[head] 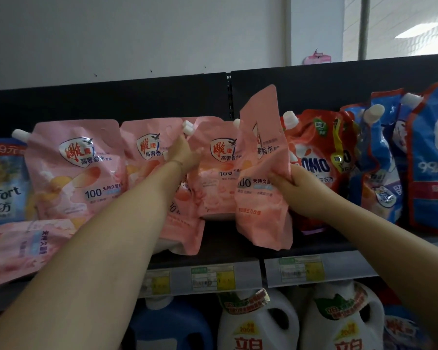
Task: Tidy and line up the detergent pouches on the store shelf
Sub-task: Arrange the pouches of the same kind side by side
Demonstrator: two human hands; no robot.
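Pouch (pixel 261 157) pinched by right hand (pixel 292 181) tilts just right of the row (pixel 76 168), where left hand (pixel 185 155) seemingly rests spread.

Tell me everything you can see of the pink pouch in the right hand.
The pink pouch is soft glossy plastic film, printed with "100" and Chinese text. It is roughly upright in front of the other pink pouches, creased mid-height where the right hand grips its right edge. No spout shows. Whether its bottom rests on the shelf cannot be told.
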